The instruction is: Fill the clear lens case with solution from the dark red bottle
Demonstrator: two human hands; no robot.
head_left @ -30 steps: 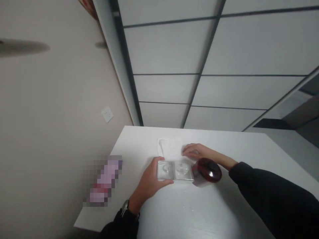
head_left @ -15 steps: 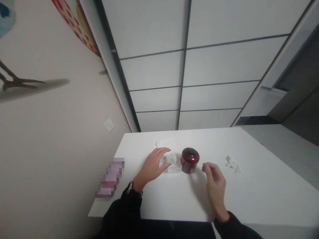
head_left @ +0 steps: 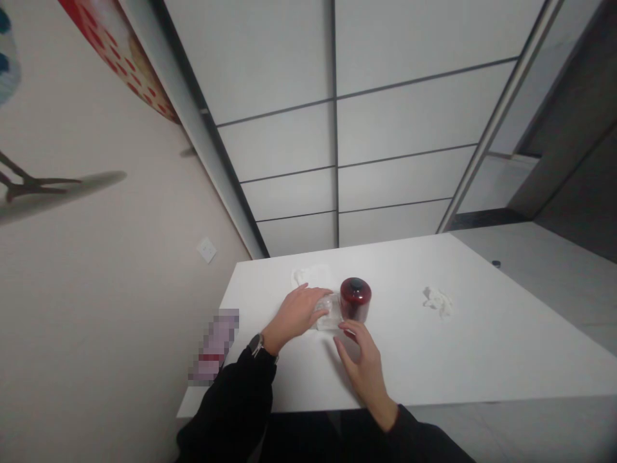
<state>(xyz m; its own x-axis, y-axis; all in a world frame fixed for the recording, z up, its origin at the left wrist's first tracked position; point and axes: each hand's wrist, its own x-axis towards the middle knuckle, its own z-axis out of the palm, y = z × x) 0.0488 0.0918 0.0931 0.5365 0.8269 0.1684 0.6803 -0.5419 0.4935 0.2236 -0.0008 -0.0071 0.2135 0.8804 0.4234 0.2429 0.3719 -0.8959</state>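
Resting on the white bench [head_left: 434, 347], the left hand [head_left: 296, 315] is pinning the clear plastic case [head_left: 328, 315], fingers loosely curled over it; the right hand [head_left: 364, 360], fingers relaxed, is reaching beside the red jar [head_left: 355, 298]. The case looks light, slippery, brittle; gripping its edges seems best.

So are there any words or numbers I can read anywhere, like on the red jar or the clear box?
None can be read.
Red jar: no writing shows.
Clear box under the left hand: no label shows.
Pinkish thing at the table edge: blurred out, unreadable.
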